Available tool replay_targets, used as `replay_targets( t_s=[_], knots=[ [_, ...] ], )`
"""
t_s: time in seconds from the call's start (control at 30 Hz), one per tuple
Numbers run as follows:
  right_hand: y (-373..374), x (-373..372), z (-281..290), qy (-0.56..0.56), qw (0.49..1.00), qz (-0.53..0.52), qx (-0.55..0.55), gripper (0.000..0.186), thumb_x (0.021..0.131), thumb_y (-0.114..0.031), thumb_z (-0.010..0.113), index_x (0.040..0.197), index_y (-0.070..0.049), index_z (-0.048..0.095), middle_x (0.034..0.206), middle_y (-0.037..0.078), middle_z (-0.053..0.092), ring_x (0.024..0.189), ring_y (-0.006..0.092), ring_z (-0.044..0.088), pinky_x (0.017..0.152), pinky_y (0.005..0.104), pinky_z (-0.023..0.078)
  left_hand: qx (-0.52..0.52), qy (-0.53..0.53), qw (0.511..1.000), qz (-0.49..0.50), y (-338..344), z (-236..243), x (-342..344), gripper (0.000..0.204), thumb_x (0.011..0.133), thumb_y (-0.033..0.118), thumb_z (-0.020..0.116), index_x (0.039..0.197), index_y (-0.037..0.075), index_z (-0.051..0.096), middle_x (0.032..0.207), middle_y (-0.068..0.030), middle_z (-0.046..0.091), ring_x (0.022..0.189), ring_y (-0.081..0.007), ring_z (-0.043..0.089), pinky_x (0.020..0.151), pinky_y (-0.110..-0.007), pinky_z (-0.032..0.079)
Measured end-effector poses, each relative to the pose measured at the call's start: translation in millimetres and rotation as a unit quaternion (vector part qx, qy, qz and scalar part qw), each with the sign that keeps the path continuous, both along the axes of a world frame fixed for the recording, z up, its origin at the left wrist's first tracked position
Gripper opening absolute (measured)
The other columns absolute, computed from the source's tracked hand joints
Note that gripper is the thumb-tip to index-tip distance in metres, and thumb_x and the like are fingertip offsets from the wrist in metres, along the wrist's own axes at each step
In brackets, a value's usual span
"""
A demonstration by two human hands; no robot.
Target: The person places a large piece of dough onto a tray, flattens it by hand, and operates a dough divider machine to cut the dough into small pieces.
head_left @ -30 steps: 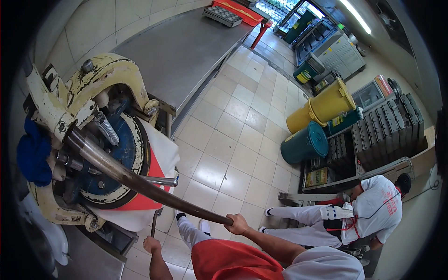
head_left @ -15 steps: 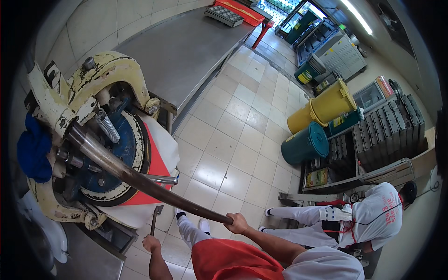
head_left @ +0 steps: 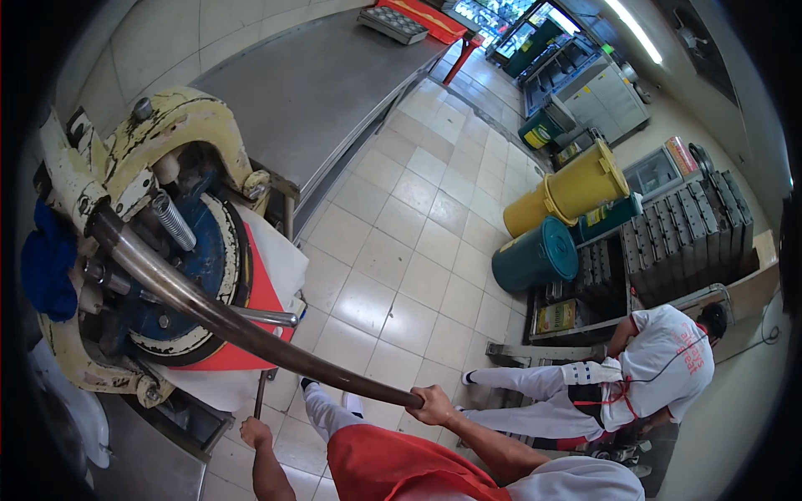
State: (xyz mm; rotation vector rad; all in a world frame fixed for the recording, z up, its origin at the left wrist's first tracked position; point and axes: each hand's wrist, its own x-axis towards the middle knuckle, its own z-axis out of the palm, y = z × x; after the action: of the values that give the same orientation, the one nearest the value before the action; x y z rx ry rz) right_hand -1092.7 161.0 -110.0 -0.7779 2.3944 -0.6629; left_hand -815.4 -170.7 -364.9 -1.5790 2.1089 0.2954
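Observation:
A large press (head_left: 180, 242) with a chipped cream frame, a blue round head and a coil spring stands at my left. From its top a long, dark, curved metal lever (head_left: 242, 334) slants down toward me. My right hand (head_left: 433, 406) is closed round the lever's end. Lower and further left, my left hand (head_left: 256, 432) is closed on a thin metal rod handle (head_left: 261, 392), which runs up under the press. Red and white sheets (head_left: 276, 259) show below the round head. A short bright bar (head_left: 267, 316) sticks out beside the lever.
A steel table (head_left: 284, 75) runs behind the press, with a moulded tray (head_left: 393, 24) at its far end. Across the tiled floor stand yellow (head_left: 585, 179) and green bins (head_left: 535, 255) and stacked metal pans (head_left: 689, 234). A co-worker (head_left: 660, 359) bends over at right.
The view has shifted slightly, so the press sits further left. My right hand and the lever's end are further from the press. The co-worker's bent arm now shows.

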Motion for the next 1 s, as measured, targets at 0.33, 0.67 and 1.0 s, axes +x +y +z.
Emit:
replay_targets(
  t_s=[0.33, 0.67, 1.0],
  knots=[
    [4.2, 2.4, 6.7, 0.005, 1.000, -0.006, -0.017, 0.018, 0.074, -0.021, 0.072, 0.074, -0.006, 0.062, 0.060, 0.015, 0.060, 0.057, 0.0360, 0.062, 0.055, 0.0428, 0.050, -0.006, 0.011, 1.000, -0.019, 1.7, -9.1, 6.6, 0.008, 0.078, 0.007, 0.068, 0.084, 0.005, 0.073, 0.092, -0.0161, 0.072, 0.088, -0.0328, 0.072, 0.077, -0.040, 0.059],
    [4.0, 3.0, 3.7, -0.013, 1.000, -0.011, -0.019, 0.018, 0.074, -0.020, 0.071, 0.073, -0.005, 0.061, 0.058, 0.016, 0.059, 0.056, 0.0361, 0.062, 0.054, 0.0423, 0.049, 0.001, -0.004, 1.000, -0.010, 0.5, -9.2, 8.1, 0.010, 0.079, 0.008, 0.068, 0.087, 0.006, 0.073, 0.095, -0.0152, 0.072, 0.089, -0.0316, 0.071, 0.078, -0.040, 0.059],
    [0.6, 1.6, 7.7, -0.019, 1.000, -0.015, -0.013, 0.018, 0.074, -0.019, 0.071, 0.072, -0.005, 0.061, 0.059, 0.016, 0.059, 0.056, 0.0360, 0.062, 0.055, 0.0428, 0.049, -0.001, -0.006, 1.000, -0.011, 1.7, -8.5, 6.9, 0.010, 0.079, 0.008, 0.068, 0.087, 0.006, 0.073, 0.095, -0.0152, 0.072, 0.090, -0.0316, 0.071, 0.078, -0.039, 0.059]
  ],
)
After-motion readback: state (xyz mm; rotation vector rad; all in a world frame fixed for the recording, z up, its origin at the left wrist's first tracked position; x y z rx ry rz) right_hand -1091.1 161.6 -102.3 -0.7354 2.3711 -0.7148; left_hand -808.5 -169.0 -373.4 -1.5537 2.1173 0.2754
